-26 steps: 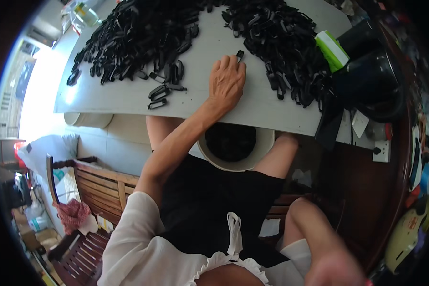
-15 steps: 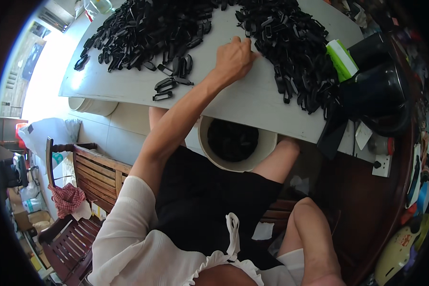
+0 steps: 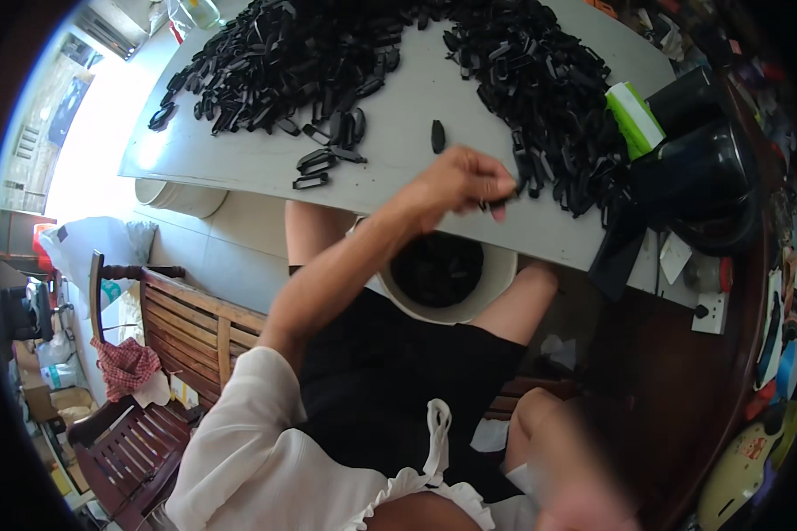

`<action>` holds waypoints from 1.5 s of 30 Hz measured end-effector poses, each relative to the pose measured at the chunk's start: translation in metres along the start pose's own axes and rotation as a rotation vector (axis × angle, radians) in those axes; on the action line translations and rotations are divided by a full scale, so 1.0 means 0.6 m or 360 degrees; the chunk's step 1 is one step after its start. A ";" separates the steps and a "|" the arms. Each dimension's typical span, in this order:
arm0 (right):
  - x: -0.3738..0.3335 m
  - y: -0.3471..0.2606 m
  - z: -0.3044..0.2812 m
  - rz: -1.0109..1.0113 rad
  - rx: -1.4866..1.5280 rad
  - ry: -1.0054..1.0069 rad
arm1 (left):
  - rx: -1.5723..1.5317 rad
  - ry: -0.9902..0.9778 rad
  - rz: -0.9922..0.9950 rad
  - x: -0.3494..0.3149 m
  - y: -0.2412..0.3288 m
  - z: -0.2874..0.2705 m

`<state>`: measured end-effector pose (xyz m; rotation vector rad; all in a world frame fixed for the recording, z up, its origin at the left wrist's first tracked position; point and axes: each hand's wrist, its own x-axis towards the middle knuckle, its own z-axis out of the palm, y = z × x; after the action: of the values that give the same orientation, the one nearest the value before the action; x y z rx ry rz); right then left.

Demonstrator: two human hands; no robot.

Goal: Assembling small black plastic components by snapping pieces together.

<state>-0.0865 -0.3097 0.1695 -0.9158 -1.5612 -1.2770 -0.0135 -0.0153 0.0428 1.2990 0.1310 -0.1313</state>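
Note:
My left hand [image 3: 469, 184] is over the near edge of the white table [image 3: 390, 146], its fingers pinched together on a small black plastic piece [image 3: 487, 205] that is mostly hidden. A lone black oval piece [image 3: 437, 137] lies on the tabletop just beyond it. To the right of that hand spreads a heap of black oblong plastic pieces [image 3: 549, 106]. A second, larger heap of black pieces [image 3: 283, 62] covers the far left. At the lower right my right hand [image 3: 593, 509] is smeared by motion, down by my side, and its fingers cannot be made out.
Between my knees under the table edge stands a white bucket [image 3: 443, 314] with black pieces inside. A green and white box [image 3: 634, 121] and a black glossy container [image 3: 704, 168] sit at the right. A wooden bench [image 3: 186, 323] is on the left.
My left hand has come back from the right heap toward the table's near edge. The lone black oval piece now shows on the tabletop. My right forearm has moved and blurred.

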 end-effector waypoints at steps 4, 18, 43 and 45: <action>-0.106 0.036 0.128 0.1222 -0.0621 -0.0360 | -0.0654 -0.0231 -0.0149 -0.087 -0.020 0.041; -0.223 0.086 0.146 0.1943 -0.0052 -0.0886 | -0.1191 0.0019 -0.0089 -0.117 -0.068 0.045; -0.226 0.073 0.196 0.1213 -0.0291 -0.1782 | -0.0515 0.0395 -0.0018 -0.122 -0.069 0.051; -0.218 0.072 0.198 0.1032 -0.0338 -0.1887 | -0.0351 0.0572 -0.0047 -0.120 -0.070 0.060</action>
<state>-0.0254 -0.1854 0.0517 -2.3438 -1.6724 -0.3662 -0.0907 -0.0595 0.0244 1.0905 0.4591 0.0914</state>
